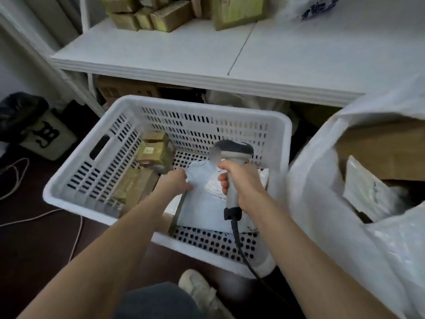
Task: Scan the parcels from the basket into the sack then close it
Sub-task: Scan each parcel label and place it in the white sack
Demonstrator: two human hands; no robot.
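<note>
A white slotted basket [96, 176] stands on the dark floor in front of me. Inside it lie several brown taped boxes [151, 153] at the left and a pale blue mailer parcel [204, 203] at the right. My left hand [176, 181] pinches the mailer's upper left edge inside the basket. My right hand [241, 183] grips the handle of a grey corded barcode scanner [234, 153], whose head points down over the mailer. The white sack [322, 203] stands open at the right, with a cardboard box and a bagged parcel [365, 192] inside.
A white table [184, 49] runs behind the basket, carrying several brown boxes [161, 17] at its back. More cartons sit under it. A black bag and a small bin [46, 137] stand at the left. Cables [13, 178] trail across the floor. My shoe [197, 288] is below the basket.
</note>
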